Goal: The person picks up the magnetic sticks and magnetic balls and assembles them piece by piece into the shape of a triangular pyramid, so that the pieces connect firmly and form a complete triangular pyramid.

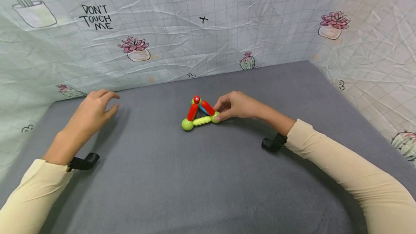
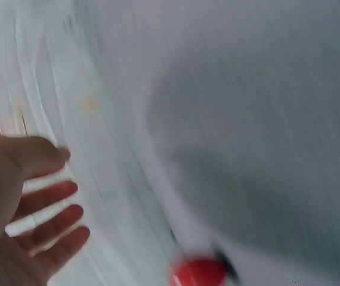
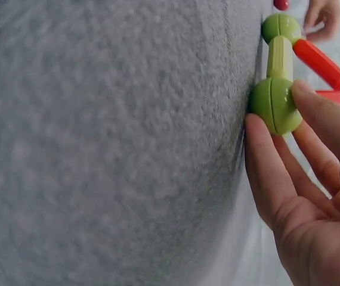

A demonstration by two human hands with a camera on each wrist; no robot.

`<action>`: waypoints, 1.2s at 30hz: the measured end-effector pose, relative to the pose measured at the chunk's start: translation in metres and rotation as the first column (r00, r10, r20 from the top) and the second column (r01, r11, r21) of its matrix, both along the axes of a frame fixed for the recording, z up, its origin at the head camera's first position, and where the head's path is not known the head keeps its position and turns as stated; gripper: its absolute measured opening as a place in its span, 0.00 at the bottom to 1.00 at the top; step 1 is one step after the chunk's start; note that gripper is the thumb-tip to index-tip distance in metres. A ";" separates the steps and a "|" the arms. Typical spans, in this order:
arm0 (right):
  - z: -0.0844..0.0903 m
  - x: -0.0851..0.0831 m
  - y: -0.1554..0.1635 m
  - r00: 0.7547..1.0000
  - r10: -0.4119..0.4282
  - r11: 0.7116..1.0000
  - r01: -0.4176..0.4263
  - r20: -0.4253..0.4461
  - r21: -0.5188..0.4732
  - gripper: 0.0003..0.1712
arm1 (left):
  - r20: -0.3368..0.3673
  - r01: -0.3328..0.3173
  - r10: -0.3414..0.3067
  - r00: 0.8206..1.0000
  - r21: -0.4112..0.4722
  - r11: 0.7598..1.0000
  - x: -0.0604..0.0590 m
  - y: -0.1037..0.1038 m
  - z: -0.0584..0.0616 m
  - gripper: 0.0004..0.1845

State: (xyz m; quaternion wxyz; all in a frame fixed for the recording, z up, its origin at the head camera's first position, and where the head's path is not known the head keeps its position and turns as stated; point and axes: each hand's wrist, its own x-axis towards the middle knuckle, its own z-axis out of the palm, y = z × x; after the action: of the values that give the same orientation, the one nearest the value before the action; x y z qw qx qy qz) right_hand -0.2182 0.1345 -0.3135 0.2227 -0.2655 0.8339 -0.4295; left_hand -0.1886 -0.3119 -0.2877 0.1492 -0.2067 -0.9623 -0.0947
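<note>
At mid-bench, the right hand [image 1: 235,105] pinched the toy frame's [image 1: 199,113] right green ball [image 3: 275,105]; steadying it wanted a light, low grip. The left hand [image 1: 94,109] hovered spread, far left.

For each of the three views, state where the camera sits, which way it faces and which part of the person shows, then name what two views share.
Head: worn on the head, facing forward and down at the grey mat; both cream sleeves, left hand and right hand show.
Left wrist: on the left wrist, blurred, facing the cloth backdrop; open left hand shows.
Right wrist: on the right wrist, low along the mat; right-hand fingers pinch a green ball.
Shared: head and right wrist both show the magnetic stick-and-ball toy.
</note>
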 end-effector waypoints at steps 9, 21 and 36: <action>-0.003 -0.010 0.008 0.969 -0.005 0.986 0.046 0.247 -0.159 0.20 | 0.249 -0.079 0.070 0.966 0.027 0.997 -0.007 -0.078 -0.001 0.26; -0.005 -0.010 0.004 0.957 -0.051 0.985 0.095 0.284 -0.145 0.22 | 0.410 -0.124 0.061 0.910 0.127 0.984 -0.003 -0.111 -0.012 0.28; -0.006 -0.013 0.005 0.958 -0.057 0.986 0.098 0.281 -0.136 0.22 | 0.326 -0.176 0.138 0.935 0.089 0.980 -0.007 -0.119 -0.016 0.23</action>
State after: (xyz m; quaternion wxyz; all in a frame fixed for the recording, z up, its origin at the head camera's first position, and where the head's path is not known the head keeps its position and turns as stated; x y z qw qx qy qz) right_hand -0.2315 0.1390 -0.3193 0.2992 -0.1860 0.7701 -0.5318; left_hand -0.1954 -0.4311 -0.3039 0.0112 -0.1019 -0.9800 -0.1705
